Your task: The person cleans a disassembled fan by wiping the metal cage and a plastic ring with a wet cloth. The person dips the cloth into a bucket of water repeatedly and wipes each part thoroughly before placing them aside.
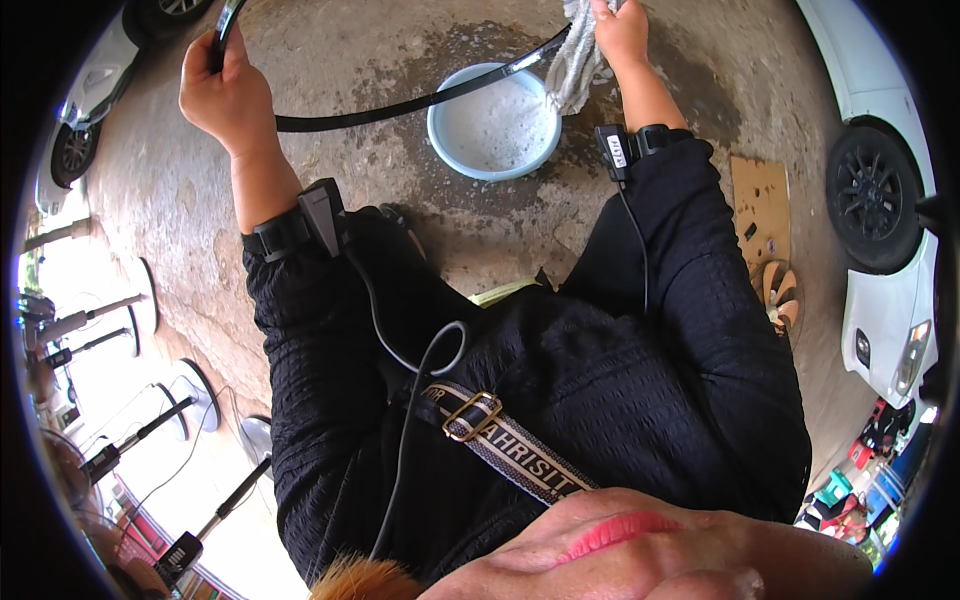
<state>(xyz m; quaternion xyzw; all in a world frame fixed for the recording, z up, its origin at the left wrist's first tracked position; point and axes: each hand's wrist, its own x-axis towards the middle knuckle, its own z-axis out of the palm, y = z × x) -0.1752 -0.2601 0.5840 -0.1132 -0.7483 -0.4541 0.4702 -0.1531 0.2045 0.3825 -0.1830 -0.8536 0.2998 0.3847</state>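
Observation:
At the upper left my left hand (229, 94) is closed around a glossy black curved strip (427, 103), perhaps plastic or rubber. Part of the strip rises from that fist past the top edge. Another stretch shows from behind the hand and bows across to the right, above a light blue basin (433, 139). My right hand (624, 34), at the top edge, grips a wet whitish cloth (574, 75) that hangs beside the basin's right rim. The strip's right end meets the cloth; whether it passes inside is hidden. White suds (491, 124) cover the basin's water.
Wet concrete floor (675, 90) surrounds the basin. A white car (889, 300) stands on the right, near a cardboard piece (761, 202) and a fan (778, 292). Several fans on stands (199, 394) line the left, below another car (101, 75). Cables run from both wrist devices.

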